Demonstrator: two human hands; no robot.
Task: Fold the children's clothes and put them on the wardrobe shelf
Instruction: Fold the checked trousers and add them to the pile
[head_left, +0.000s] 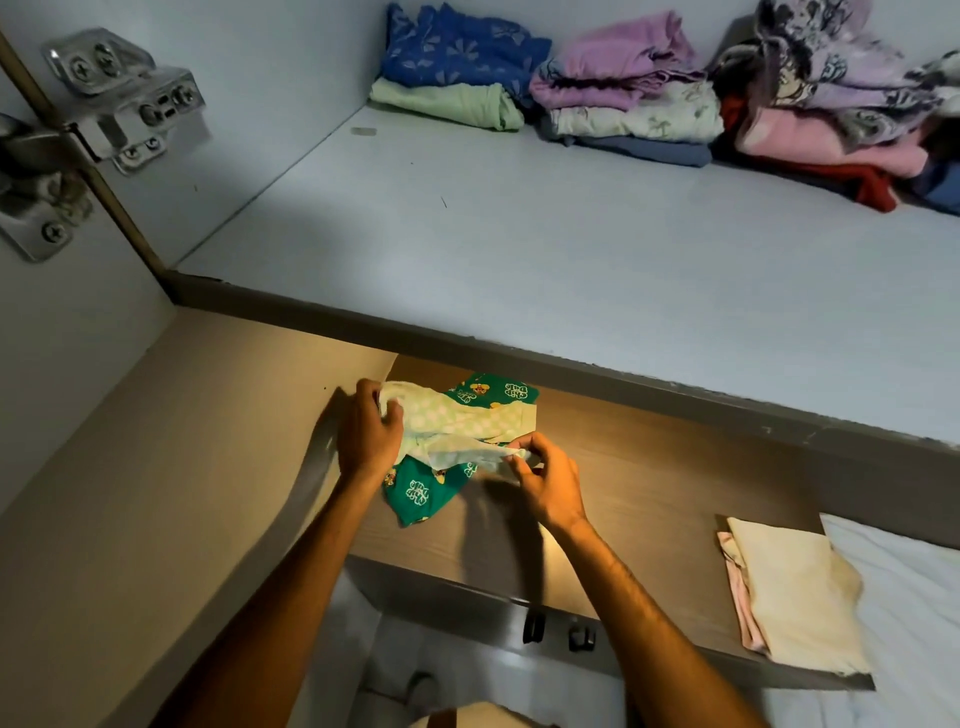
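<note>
Here the pale green dotted garment (467, 423) lies stretched across a brown wooden counter (649, 483), on top of a dark green printed garment (415, 493) whose corners show above and below it. Its long axis runs from upper left to lower right, from one hand to the other. The left hand (370, 431) grips the bunched upper-left end, fingers curled around the cloth. The right hand (545, 486) pinches the thin lower-right end between thumb and fingertips, lifting it a little off the counter. Both hands are touching the garment, so neither has to reach; the right one holds the freer, narrower end, and folding likely means carrying that end leftward over the body of the cloth toward the left hand.

Further right on the counter, well apart, sits a folded cream cloth (800, 597) over a pink piece. Beyond the counter's far edge, higher up, is the pale wardrobe shelf (519, 234), with folded stacks of clothes (623, 93) along its back wall. A metal door hinge (119, 98) is fixed at upper left.
</note>
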